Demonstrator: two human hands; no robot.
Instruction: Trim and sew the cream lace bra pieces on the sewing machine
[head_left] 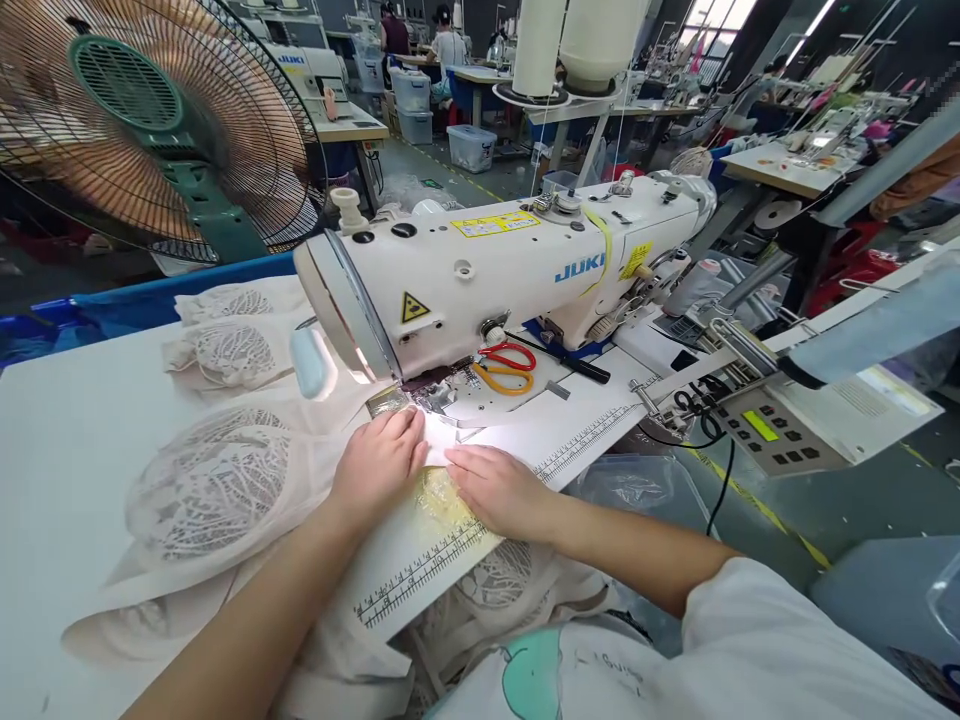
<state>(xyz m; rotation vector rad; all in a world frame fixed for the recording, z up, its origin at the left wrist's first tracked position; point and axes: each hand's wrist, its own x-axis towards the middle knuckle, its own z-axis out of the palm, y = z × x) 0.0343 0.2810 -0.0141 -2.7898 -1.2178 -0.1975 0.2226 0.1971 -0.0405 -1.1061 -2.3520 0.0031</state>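
Observation:
A white sewing machine (465, 270) stands across the table, its needle area just beyond my hands. My left hand (381, 462) lies on pale fabric (437, 440) close to the presser foot, fingers together and pressing it down. On the right, my right hand (501, 490) grips the same fabric's near edge with fingers drawn together. Pale bras with lace cups (217, 485) spread out to the left of my left hand, and another lace cup (499, 575) hangs below the table's front edge. The needle tip is hidden.
Red-handled scissors (508, 355) and orange-handled ones (504, 379) lie under the machine arm. A printed ruler (420, 577) runs along the front edge. At right is a control panel (772, 430); a large fan (135, 110) stands back left. Other people sit in the distance.

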